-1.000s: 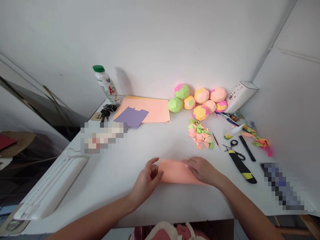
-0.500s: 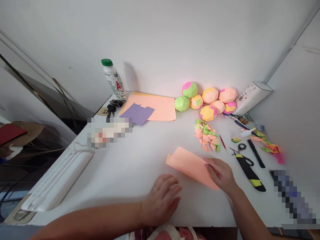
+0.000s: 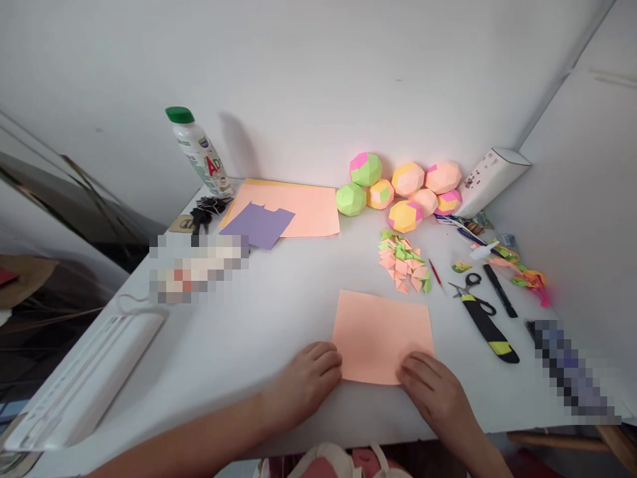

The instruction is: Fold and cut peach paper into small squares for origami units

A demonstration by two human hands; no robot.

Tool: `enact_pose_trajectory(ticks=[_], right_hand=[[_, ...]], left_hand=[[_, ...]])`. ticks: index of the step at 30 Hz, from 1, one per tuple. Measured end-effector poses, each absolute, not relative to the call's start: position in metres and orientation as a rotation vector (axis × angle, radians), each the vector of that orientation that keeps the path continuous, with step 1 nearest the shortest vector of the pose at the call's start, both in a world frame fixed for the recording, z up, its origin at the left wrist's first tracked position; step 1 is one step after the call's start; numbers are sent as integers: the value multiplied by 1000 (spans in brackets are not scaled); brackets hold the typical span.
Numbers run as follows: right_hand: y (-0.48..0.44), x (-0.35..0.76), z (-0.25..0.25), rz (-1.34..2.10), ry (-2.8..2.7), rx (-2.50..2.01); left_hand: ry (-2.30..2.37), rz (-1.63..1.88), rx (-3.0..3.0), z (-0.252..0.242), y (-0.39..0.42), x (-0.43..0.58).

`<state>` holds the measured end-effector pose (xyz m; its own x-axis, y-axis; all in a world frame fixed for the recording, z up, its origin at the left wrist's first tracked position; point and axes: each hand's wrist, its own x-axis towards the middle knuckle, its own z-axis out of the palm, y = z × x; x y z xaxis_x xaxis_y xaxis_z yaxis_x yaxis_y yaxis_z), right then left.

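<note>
A peach sheet of paper [image 3: 383,332] lies on the white table in front of me, its near edge slightly bowed. My left hand [image 3: 313,372] is at its lower left edge, fingers curled and closed on the border. At the lower right corner, my right hand [image 3: 430,382] is also closed on the paper, with its fingers bent over the surface. Both thumbs are mostly hidden. Beyond the sheet, a small heap of folded green and peach paper pieces [image 3: 404,264] sits close to a thin red stick [image 3: 434,273].
Multicoloured paper balls [image 3: 365,169] line the wall. To the right are scissors [image 3: 472,295], a black-and-yellow cutter [image 3: 490,330] and a black pen [image 3: 500,290]. A purple sheet [image 3: 261,224] overlaps larger peach sheets [image 3: 311,206] near a bottle [image 3: 202,156]. A white device [image 3: 89,378] stands left.
The peach sheet, earlier tilted and curled in my right hand alone, now lies flat facing me. My left hand has come to its left edge. The camera view has shifted slightly.
</note>
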<state>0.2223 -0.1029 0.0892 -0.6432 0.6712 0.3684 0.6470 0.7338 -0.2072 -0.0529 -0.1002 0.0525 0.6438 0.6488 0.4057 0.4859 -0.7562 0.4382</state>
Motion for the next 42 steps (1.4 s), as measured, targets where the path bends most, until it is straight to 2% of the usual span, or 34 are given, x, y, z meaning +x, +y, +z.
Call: enact_pose_trajectory(ticks=[6, 11, 14, 21, 28, 31, 35, 38, 42], right_hand=[[-100, 234, 92, 423, -2420, -1121], [-96, 243, 96, 499, -2455, -1206], [-92, 246, 97, 411, -2515, -1238], [-84, 223, 84, -68, -2732, -1094], [-67, 200, 63, -64, -2781, -817], [-64, 200, 61, -60, -2790, -790], [-62, 200, 63, -10, -2850, -793], [-61, 199, 65, 33, -2911, -830], [-59, 198, 69, 58, -2974, -823]], left_hand=[[955, 879, 2390, 54, -90, -57], [1024, 918, 2208, 55, -84, -54], [1085, 969, 2175, 53, -82, -49], [1206, 1008, 2126, 48, -80, -44], [1257, 1043, 2159, 47, -82, -46], [1249, 1088, 2420, 46, -97, -40], [983, 889, 2756, 49, -123, -27], [983, 633, 2785, 52, -134, -23], [1005, 531, 2817, 52, -139, -27]])
